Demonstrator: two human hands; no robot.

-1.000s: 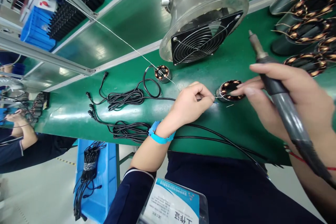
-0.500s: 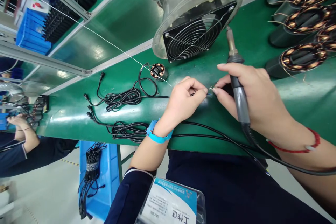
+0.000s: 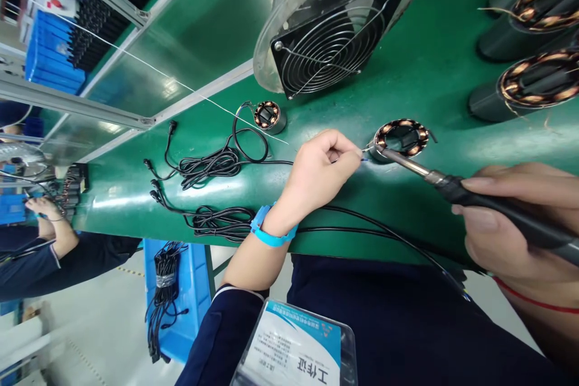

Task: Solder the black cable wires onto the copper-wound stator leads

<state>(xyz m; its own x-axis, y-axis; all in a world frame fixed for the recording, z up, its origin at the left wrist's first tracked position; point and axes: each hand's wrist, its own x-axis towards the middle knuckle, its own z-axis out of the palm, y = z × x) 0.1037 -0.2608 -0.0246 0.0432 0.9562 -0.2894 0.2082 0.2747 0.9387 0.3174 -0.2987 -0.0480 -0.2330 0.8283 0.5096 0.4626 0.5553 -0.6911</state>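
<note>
Green bench; blue bin holds bundled cables; left grip pinching wire, right grip holding soldering iron.

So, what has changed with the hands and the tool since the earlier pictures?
The right hand let go of the thin wires and drew back to the right. The soldering iron, which pointed away from the body, swung leftward; its tip is now by the copper-wound ring, contact unclear. The left hand stayed in place, pinching the wires.

Badge reads 工作证 (smaller print unclear).
</note>
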